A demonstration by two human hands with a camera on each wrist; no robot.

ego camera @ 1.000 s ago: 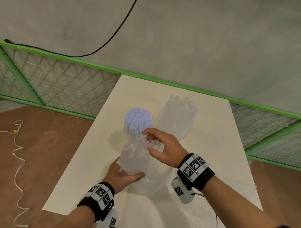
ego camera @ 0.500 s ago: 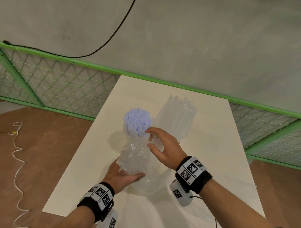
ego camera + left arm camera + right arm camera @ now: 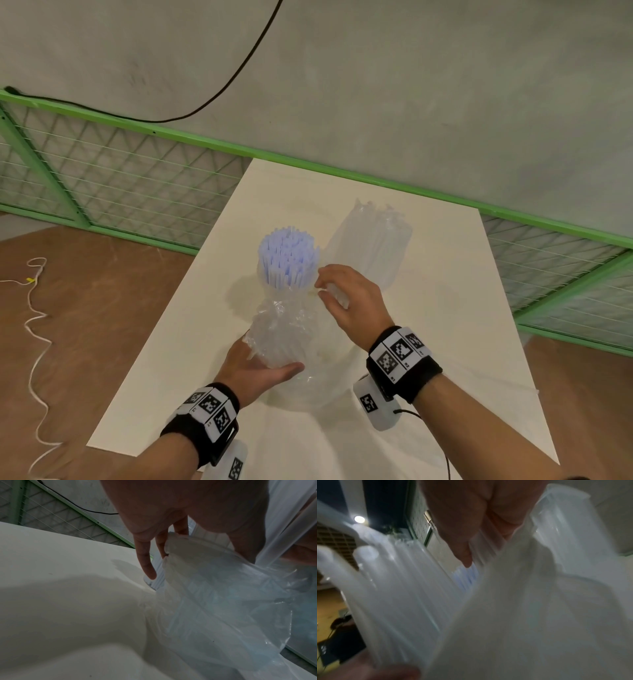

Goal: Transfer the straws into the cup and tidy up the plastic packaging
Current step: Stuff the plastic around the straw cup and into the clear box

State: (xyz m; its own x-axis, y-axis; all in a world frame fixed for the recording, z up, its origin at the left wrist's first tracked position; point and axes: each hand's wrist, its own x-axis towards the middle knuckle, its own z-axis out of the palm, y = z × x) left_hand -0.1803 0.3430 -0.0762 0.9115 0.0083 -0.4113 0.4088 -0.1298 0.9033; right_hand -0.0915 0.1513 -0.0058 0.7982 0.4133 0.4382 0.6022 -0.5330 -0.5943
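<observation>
1. Two hands work on the white counter (image 3: 445, 308): the left hand (image 3: 253, 370) cups the crumpled plastic packaging (image 3: 284, 329) low down, fingers curled round it.
2. The straws (image 3: 287, 255) stand bunched upright (tips bluish), rising out of that wrap.
3. The right hand (image 3: 349, 301) pinches the plastic beside the bunch.
4. Farther right lies another clear bag (image 3: 373, 246).

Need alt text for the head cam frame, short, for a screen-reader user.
Seen from above, a person's left hand grips a crinkled clear plastic bag with a bundle of pale blue-white straws sticking up out of it, over a white table. The right hand pinches the plastic beside the straws; a second clear straw pack lies behind.
</observation>
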